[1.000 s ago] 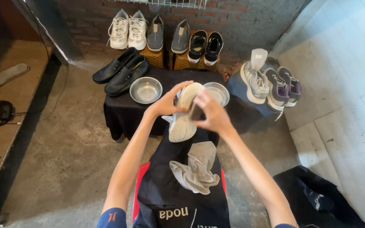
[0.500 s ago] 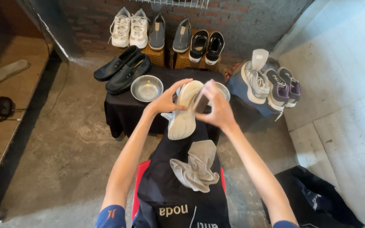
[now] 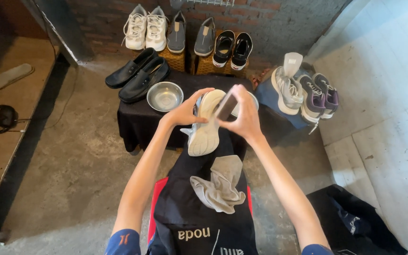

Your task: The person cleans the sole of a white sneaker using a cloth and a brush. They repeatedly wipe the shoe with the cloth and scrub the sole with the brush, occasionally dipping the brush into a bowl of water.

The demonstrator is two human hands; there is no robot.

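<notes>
sneaker (image 3: 205,123): pale, sole up, being held above the dark-aproned lap
left hand (image 3: 185,112): closing around its side
right hand (image 3: 244,115): gripping a dark brush (image 3: 226,107) at the sole
handling: looking light, semi-stiff; midfoot seems the best hold

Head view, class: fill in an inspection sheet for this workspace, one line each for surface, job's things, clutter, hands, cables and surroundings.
Surface: low table under black cloth.
Job's things: pale shoe, sole up; small dark brush against the sole.
Clutter: two steel bowls on the table; grey rag on the lap; black loafers.
Hands: left hand grips the shoe; right hand holds the brush.
Cables: headphones with cord at left.
Surroundings: brick wall, more shoe pairs, concrete floor.
</notes>
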